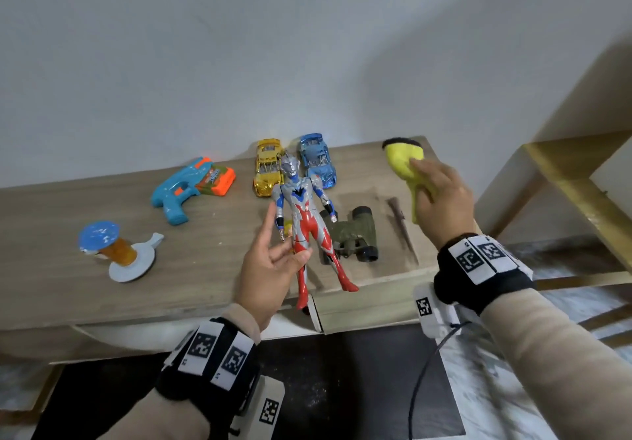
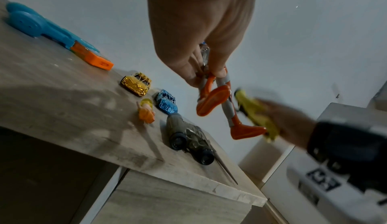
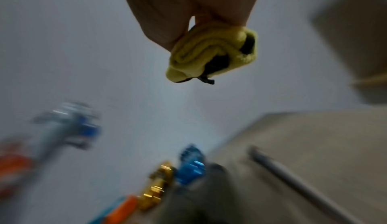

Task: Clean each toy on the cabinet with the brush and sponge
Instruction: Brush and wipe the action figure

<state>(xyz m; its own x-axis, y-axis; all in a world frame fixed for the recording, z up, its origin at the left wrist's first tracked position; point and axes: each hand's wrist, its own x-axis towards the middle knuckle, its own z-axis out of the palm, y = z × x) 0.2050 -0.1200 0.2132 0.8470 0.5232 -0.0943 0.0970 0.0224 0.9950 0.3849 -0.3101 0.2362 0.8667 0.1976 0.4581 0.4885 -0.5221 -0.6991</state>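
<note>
My left hand [image 1: 273, 261] pinches a red, silver and blue action figure [image 1: 306, 214] at the waist and holds it upright above the wooden cabinet top [image 1: 102, 289]. In the left wrist view thumb and fingers [image 2: 220, 71] close on the figure [image 2: 211, 100], whose orange feet hang down. My right hand [image 1: 441, 196] grips a squeezed yellow sponge [image 1: 405, 166] with a black backing, raised to the right of the figure. The right wrist view, blurred, shows the sponge [image 3: 211, 53] bunched in my fingers. A brown brush [image 1: 402, 231] lies on the cabinet under my right hand.
On the cabinet lie a blue and orange water gun [image 1: 191, 188], a gold car [image 1: 268, 167], a blue car [image 1: 316, 159], green binoculars [image 1: 357, 234], a small yellow-orange figure [image 2: 146, 110] and a blue-topped toy on a white base [image 1: 116, 250]. A wooden frame [image 1: 581, 186] stands to the right.
</note>
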